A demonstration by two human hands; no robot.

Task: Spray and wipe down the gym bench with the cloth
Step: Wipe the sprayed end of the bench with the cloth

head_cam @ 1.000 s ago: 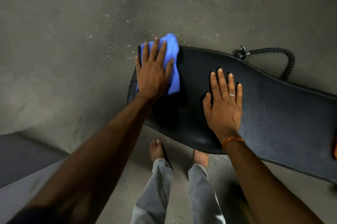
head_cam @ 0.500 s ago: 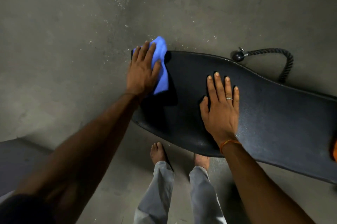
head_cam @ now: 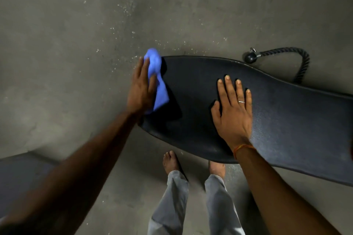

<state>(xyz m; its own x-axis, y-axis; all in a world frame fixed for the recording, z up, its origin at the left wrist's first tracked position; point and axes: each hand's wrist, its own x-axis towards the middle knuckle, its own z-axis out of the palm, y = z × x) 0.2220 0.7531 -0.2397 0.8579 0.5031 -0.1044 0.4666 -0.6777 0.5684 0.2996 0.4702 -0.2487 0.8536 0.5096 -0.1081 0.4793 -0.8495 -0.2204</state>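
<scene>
A black padded gym bench runs from the middle of the view to the right edge. My left hand presses a blue cloth against the bench's left end, with the cloth bunched over the rim. Flat on the pad, a little right of the cloth, lies my right hand, fingers spread, with a ring and an orange wrist thread. No spray bottle is in view.
A black rope handle with a ball end lies on the concrete floor behind the bench. My bare feet stand at the bench's near side. A darker mat edge shows at lower left.
My left hand has slid the cloth leftward, from on top of the pad to its left end rim. My right hand has stayed flat on the pad.
</scene>
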